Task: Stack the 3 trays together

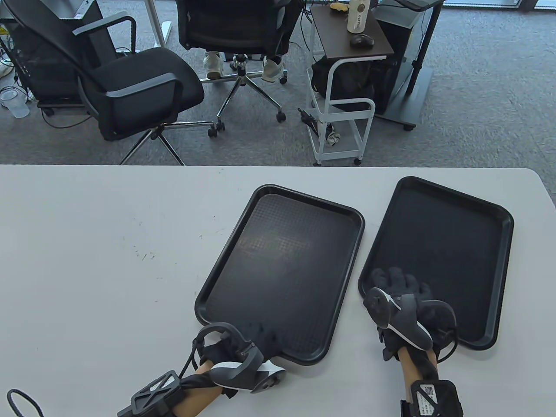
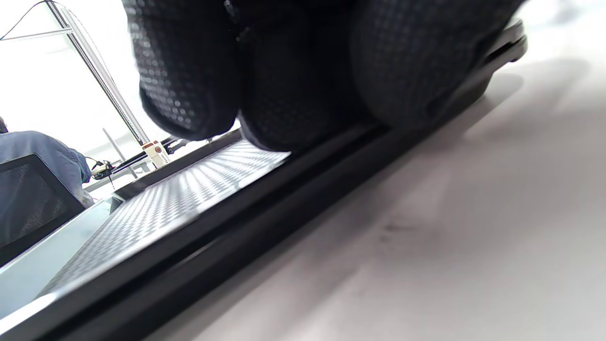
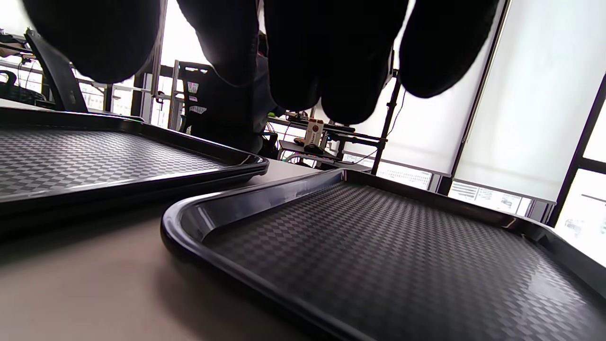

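Two black trays show on the white table [image 1: 108,243]. The left tray [image 1: 282,260] shows a doubled rim in the left wrist view [image 2: 513,40], like two trays nested. My left hand [image 1: 256,343] is at its near edge, fingers [image 2: 184,85] lying over the rim; the thumb is hidden. The right tray [image 1: 447,243] lies flat beside it, a narrow gap between them. My right hand [image 1: 397,282] hovers over its near left corner, fingers [image 3: 303,57] spread and off the tray surface [image 3: 378,246]. The left tray also shows in the right wrist view [image 3: 94,156].
Beyond the table's far edge are office chairs [image 1: 139,82] and a small white cart [image 1: 343,117]. The table's right edge [image 1: 548,204] runs close to the right tray.
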Demonstrator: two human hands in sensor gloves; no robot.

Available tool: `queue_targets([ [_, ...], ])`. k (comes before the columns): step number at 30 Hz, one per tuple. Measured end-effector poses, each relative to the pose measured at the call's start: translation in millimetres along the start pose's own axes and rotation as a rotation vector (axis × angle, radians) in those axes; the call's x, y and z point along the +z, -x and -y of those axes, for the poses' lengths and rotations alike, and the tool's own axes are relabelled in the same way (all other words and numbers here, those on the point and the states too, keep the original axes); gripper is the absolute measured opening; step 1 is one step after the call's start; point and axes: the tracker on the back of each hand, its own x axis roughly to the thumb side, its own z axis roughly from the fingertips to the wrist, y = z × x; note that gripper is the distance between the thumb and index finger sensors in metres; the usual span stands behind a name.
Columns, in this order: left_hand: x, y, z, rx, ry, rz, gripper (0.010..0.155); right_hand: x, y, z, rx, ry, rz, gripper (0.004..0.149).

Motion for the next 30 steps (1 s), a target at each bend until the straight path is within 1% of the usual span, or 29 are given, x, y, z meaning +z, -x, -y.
queue_targets([
  [4,1,2,0,0.026,-0.014,-0.008,0.053,0,0,0,-0.001,0.0,-0.001,0.065],
  [6,2,5,-2,0.032,-0.028,-0.016,0.055,0,0,0,-0.003,0.0,-0.001,0.065],
  [11,7,18,-8,0.061,-0.066,-0.068,0.056,0,0,0,-0.005,0.001,-0.001,0.065],
  [20,24,57,-19,0.134,-0.127,-0.214,0.057,0,0,-1,-0.009,0.005,-0.002,0.065],
  [30,51,100,-22,0.141,-0.159,-0.377,0.062,0,-1,-2,0.002,-0.011,-0.001,0.065],
])
